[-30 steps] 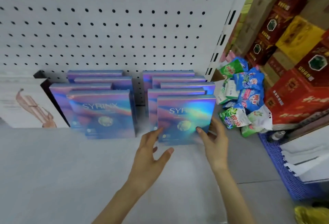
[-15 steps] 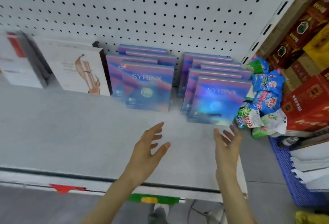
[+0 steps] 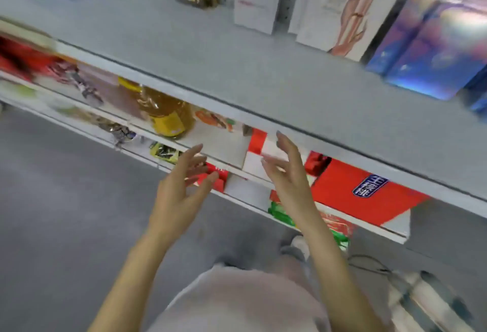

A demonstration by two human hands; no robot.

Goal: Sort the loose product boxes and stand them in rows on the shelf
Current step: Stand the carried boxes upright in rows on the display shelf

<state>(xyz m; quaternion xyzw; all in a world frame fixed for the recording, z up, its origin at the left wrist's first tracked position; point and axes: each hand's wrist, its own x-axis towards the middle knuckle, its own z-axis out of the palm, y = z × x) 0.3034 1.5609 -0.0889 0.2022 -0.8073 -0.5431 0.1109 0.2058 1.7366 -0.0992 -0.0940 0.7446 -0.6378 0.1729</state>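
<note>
Both hands have pulled back from the iridescent boxes (image 3: 432, 49), upper right; left hand (image 3: 179, 186) and right hand (image 3: 288, 176) hover mid-frame, fingers apart, empty, probably seeking more boxes.

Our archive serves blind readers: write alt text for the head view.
The left hand and right hand hover open and empty before a grey shelf. At its right stand holographic boxes, white boxes beside them; an oil bottle sits below.
</note>
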